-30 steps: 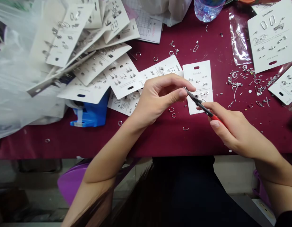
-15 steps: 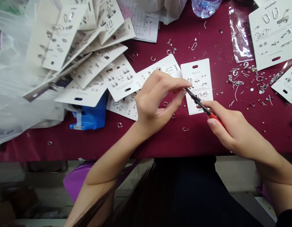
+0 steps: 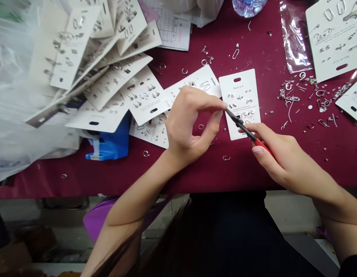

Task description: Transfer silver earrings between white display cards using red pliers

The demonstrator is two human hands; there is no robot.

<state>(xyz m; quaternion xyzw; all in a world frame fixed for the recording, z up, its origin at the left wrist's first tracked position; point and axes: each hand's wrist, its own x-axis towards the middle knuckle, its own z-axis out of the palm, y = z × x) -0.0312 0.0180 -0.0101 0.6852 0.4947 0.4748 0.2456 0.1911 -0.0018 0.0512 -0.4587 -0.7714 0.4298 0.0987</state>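
Note:
My right hand [image 3: 288, 161] holds pliers [image 3: 243, 127] with red handles and dark jaws, pointing up and to the left. At the jaw tips, the thumb and forefinger of my left hand [image 3: 190, 123] come close together in a pinch; whatever they hold is too small to make out. Under the pliers lies a white earring card [image 3: 237, 82] with small silver earrings, its slot at the far end. Another earring card [image 3: 181, 84] lies partly behind my left hand.
Many earring cards [image 3: 109, 115] are piled at the left, by a clear plastic bag [image 3: 16, 115] and a blue tape dispenser [image 3: 117, 144]. Loose silver pieces [image 3: 292, 98] and more cards [image 3: 334, 46] lie at the right. A bottle base [image 3: 249, 7] stands at the back.
My left fingertips and the plier tips have shifted slightly left. The thumb and forefinger of my left hand keep their pinch. The whole view has also moved a little.

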